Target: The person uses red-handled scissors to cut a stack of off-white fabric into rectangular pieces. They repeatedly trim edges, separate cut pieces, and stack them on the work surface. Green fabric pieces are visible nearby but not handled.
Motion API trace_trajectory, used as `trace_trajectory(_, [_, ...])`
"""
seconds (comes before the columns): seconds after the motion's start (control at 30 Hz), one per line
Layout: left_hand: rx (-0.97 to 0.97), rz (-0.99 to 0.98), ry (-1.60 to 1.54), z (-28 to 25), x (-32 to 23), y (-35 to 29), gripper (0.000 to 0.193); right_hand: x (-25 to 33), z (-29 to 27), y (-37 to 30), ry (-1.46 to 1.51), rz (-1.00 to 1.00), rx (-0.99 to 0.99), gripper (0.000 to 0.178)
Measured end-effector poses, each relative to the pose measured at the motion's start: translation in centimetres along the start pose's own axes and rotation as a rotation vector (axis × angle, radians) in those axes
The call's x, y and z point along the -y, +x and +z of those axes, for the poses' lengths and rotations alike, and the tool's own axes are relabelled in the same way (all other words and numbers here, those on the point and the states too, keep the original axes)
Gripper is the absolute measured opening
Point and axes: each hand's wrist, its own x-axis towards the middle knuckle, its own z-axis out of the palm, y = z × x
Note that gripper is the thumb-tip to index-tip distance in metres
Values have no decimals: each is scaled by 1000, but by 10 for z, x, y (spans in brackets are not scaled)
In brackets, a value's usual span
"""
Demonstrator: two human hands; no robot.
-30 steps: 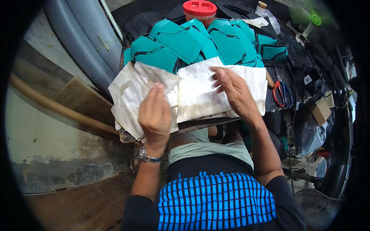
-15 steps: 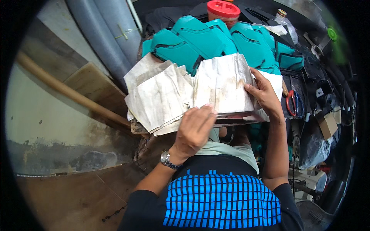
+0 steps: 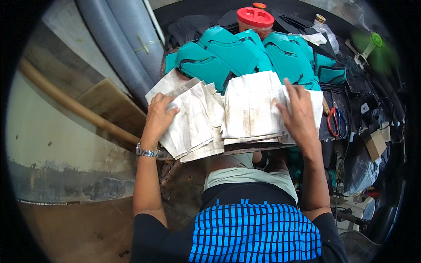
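since half a second ago the left hand [image 3: 158,117] has slid off the middle of the pile out to its left edge, and the right hand [image 3: 300,115] has shifted to lie flat on the right-hand stack.

from the head view, two fanned stacks of stained off-white sheets [image 3: 228,115] rest on the front of the counter [image 3: 245,149], just above the person's lap. the left hand curls over the outer corner of the left stack, thumb on top, fingers tucked under — grasping the sheets. the right hand is spread open, palm down, pressing the right stack rather than gripping it.

the sheets look thin, light and limp, like paper or stiffened cloth, blotched brown; they'd likely slide over one another, so taking them by a squared edge with a flat palm on top seems safest.

behind them lies a heap of teal shaped pieces [image 3: 254,59] with dark trim, smooth and curved. a red-lidded jar [image 3: 255,19] stands beyond — and red-handled scissors [image 3: 337,122] lie just right of the right hand. grey pipes [image 3: 118,48] run up at left.
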Motion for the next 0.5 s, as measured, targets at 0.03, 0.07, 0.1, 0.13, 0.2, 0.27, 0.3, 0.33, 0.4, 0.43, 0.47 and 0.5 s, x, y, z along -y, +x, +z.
trace_trajectory(0.03, [17,-31,-25,-6,-6,0,29,5,2,-1,140,-9,5,64])
trace_trajectory(0.07, [-57,22,-113,-11,-14,-2,15,12,5,-1,306,12,50,60])
trace_trajectory(0.1, [-114,110,-138,-19,-23,-4,13,20,10,2,420,0,84,61])
trace_trajectory(0.13, [-155,167,-183,-28,-34,-5,12,29,14,2,553,59,178,67])
trace_trajectory(0.2, [-182,147,-211,-51,-60,-15,10,53,25,5,792,13,228,90])
trace_trajectory(0.27, [-122,179,-354,-73,-88,-20,8,75,29,5,977,-151,127,87])
trace_trajectory(0.3, [-81,317,-363,-81,-99,-19,8,83,28,6,1069,-217,62,76])
trace_trajectory(0.33, [-57,376,-368,-84,-109,-14,10,86,26,12,1172,-144,135,64])
trace_trajectory(0.4, [-42,396,-428,-80,-122,-5,14,88,16,16,1285,-38,55,38])
trace_trajectory(0.43, [-48,360,-466,-72,-126,2,17,80,7,17,1364,26,45,35])
trace_trajectory(0.47, [-52,285,-506,-64,-126,11,19,65,-4,17,1360,52,-31,32])
trace_trajectory(0.5, [-25,292,-540,-56,-125,20,22,47,-15,14,1382,99,-76,30])
